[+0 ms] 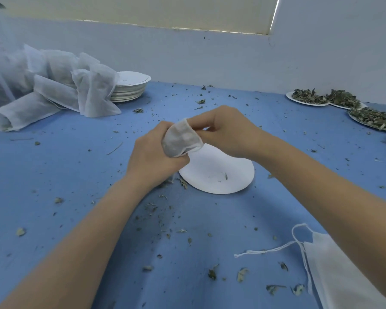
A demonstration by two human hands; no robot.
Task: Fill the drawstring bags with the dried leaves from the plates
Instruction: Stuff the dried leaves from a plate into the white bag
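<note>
empty bags (339,270) near | left hand (152,152) grips bag (181,139) upright | right hand (227,132) pinches its top

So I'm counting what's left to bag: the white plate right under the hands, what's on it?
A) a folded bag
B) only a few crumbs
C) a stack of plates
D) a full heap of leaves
B: the plate below both hands shows bare white with just a few leaf crumbs, while the left hand and right hand hold a filled bag above it.
</note>
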